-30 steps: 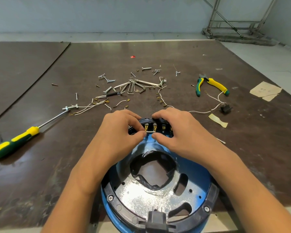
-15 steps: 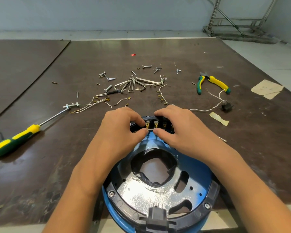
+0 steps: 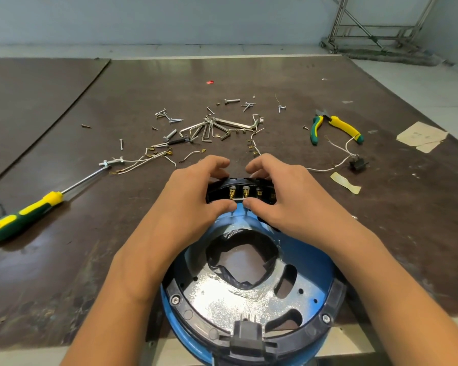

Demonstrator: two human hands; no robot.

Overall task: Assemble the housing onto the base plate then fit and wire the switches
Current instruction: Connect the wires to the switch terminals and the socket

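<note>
A round blue base plate (image 3: 310, 262) with a black housing ring (image 3: 336, 294) stands at the table's near edge. At its far rim sits a row of black switches (image 3: 245, 190) with brass terminals facing me. My left hand (image 3: 193, 191) and my right hand (image 3: 283, 191) curl around this switch block from either side, fingers over its far face. Both thumbs pinch a short white wire (image 3: 238, 200) lying across the terminals. A black plug socket (image 3: 246, 336) sits at the ring's near side.
Loose screws, hex keys (image 3: 212, 128) and white wires with brass lugs (image 3: 143, 161) litter the table beyond my hands. A yellow-green screwdriver (image 3: 24, 215) lies left, yellow-green pliers (image 3: 333, 125) right, beside a spare black switch (image 3: 357, 163) on a wire.
Both hands stay on the switch block. The thumbs have edged slightly along the white wire; the view has shifted a little.
</note>
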